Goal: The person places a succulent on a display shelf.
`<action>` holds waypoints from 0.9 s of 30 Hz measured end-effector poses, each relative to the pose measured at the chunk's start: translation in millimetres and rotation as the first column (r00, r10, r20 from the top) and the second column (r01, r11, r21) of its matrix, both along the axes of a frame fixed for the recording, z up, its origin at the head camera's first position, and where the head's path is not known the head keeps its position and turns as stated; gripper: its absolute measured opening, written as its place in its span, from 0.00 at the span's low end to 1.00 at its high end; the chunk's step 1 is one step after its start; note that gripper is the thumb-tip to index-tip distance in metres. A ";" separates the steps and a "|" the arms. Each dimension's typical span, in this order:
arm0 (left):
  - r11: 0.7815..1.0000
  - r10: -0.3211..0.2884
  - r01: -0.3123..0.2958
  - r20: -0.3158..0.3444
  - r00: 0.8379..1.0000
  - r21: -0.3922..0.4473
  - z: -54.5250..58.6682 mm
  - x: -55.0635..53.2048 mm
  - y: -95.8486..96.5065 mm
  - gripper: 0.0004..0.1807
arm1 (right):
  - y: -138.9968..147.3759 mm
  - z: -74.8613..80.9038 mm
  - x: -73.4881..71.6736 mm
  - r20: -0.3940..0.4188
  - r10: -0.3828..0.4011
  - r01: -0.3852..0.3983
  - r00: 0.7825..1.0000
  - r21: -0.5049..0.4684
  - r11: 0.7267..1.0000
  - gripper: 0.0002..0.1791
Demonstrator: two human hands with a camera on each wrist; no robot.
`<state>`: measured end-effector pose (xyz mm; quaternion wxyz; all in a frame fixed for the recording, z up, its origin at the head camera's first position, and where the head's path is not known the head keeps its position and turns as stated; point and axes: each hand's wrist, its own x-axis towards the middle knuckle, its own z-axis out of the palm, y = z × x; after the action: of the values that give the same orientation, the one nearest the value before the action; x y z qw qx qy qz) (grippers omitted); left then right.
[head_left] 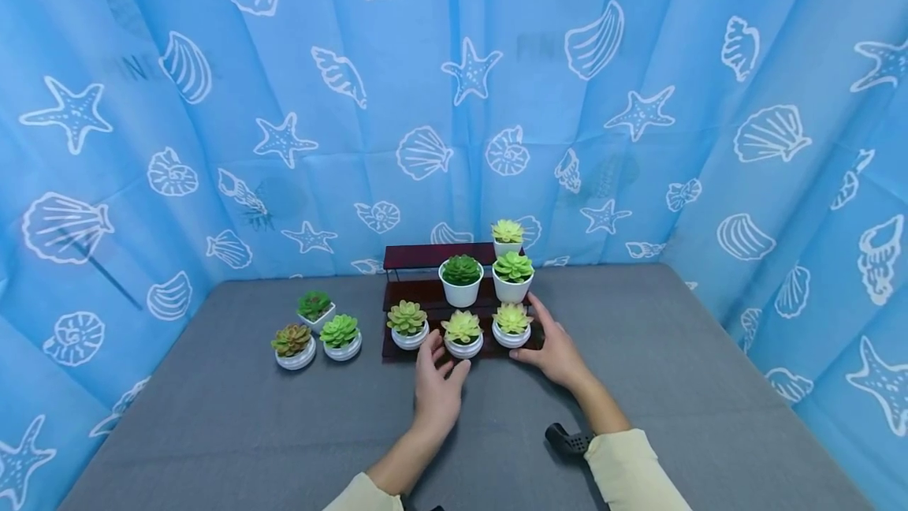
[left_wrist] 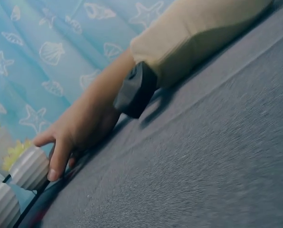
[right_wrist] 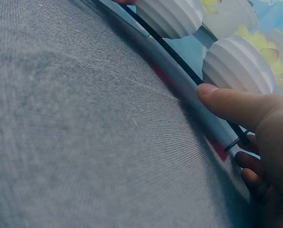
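Note:
A dark red three-tier plant stand (head_left: 418, 290) holds several small potted succulents. At its right end my right hand (head_left: 560, 353) grips the lowest tier, thumb on the front edge and other fingers curled about the end. Close to that thumb (right_wrist: 217, 97) stands a white ribbed pot with a yellow-green succulent (head_left: 512, 325). My left hand (head_left: 438, 397) is at the stand's front edge, fingers loosely bent and parted. Its fingertips are beside the left pot with a pink-tipped succulent (head_left: 407, 324) and the middle pot with a yellow-green succulent (head_left: 463, 333).
Left of the stand, a brown-green succulent (head_left: 292, 345), a bright green one (head_left: 340, 336) and a dark green one (head_left: 315, 307) stand in white pots on the grey tabletop (head_left: 284, 432). A blue shell-patterned curtain (head_left: 454, 117) hangs behind and along the sides.

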<state>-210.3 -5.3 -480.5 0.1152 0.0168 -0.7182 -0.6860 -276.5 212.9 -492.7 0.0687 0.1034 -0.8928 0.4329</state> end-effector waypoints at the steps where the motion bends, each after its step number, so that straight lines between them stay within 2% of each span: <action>1: 1.000 0.005 -0.005 0.003 1.000 0.014 1.3 2.2 -1.1 0.31 | -0.3 0.9 0.1 0.001 -0.001 0.001 1.000 0.001 1.000 0.60; 4: 0.999 0.011 -0.011 0.027 1.000 0.030 4.7 8.8 -4.1 0.23 | -0.4 2.0 -0.1 0.010 0.001 -0.001 1.000 0.004 1.000 0.60; 7: 0.999 -0.029 0.028 0.053 0.998 0.022 7.9 14.2 -6.8 0.15 | 0.2 2.6 -0.6 0.013 -0.002 0.002 1.000 0.007 1.000 0.60; 11: 0.988 -0.155 0.157 0.076 0.985 -0.009 12.2 17.6 -8.2 0.11 | 1.1 3.4 -0.7 0.007 -0.011 0.011 1.000 0.003 1.000 0.60; 14: 0.964 -0.260 0.263 0.078 0.962 -0.034 11.5 17.2 -8.1 0.11 | 1.0 1.9 -1.1 0.012 -0.014 0.014 1.000 0.007 1.000 0.60; 17: 0.945 -0.320 0.325 0.083 0.944 -0.047 7.5 14.8 -7.9 0.12 | 0.2 -0.7 -1.5 0.017 -0.008 0.008 1.000 0.016 1.000 0.60; 21: 0.937 -0.342 0.346 0.086 0.936 -0.040 2.4 7.7 -8.5 0.13 | -1.1 -1.7 -1.6 0.012 -0.006 0.006 1.000 0.014 1.000 0.60; 27: 0.942 -0.326 0.332 0.102 0.940 -0.041 1.3 -1.6 -9.7 0.14 | -2.1 -1.0 -0.7 0.031 -0.021 0.021 0.999 0.013 1.000 0.60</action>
<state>-211.9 -15.0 -479.1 -0.0346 -0.0745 -0.7351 -0.6730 -277.2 210.8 -493.7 0.0586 0.0877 -0.8976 0.4280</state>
